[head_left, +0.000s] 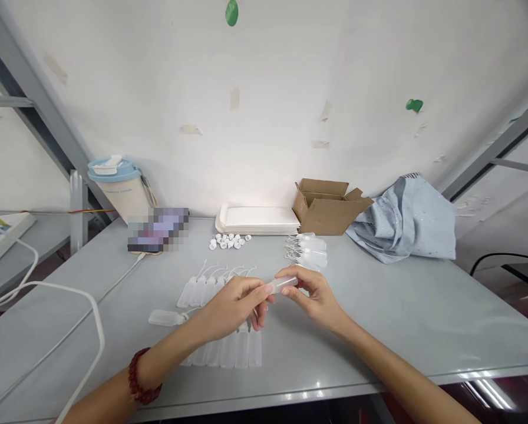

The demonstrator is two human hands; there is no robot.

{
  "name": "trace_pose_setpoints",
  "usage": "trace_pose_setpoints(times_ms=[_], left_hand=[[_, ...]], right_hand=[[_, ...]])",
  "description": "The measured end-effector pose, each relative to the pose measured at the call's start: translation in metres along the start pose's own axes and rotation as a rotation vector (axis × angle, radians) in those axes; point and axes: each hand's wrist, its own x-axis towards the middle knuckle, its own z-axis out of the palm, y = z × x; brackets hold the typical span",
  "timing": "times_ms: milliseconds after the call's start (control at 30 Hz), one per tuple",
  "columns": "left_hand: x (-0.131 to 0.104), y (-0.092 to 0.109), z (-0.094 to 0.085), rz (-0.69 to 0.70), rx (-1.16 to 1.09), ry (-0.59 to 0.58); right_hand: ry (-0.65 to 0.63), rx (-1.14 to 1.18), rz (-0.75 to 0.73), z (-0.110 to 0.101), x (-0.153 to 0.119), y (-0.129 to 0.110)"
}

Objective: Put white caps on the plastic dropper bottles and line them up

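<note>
Now the left hand [240, 299] and the right hand [317, 294] both pinch one small, cloudy plastic bottle [286, 282] in their fingers [257, 295], above the smooth grey desk [423, 318]. From it, little round white plastic caps [224, 243] lie at ten o'clock; an open brown cardboard box [335, 216] sits at one.
</note>
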Motion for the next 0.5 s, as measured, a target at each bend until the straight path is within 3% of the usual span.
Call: trace_pose_setpoints(times_ms=[100,200,500], left_hand=[[-0.001,0.000,0.000,-0.012,0.008,-0.022],[-0.001,-0.002,0.001,0.049,0.159,0.027],[0.000,-0.015,0.006,0.427,0.701,0.222]], right_hand=[[0.004,0.003,-0.007,0.000,0.000,0.000],[-0.014,0.032,0.021,0.000,-0.001,0.000],[-0.038,0.057,0.076,0.000,-0.001,0.000]])
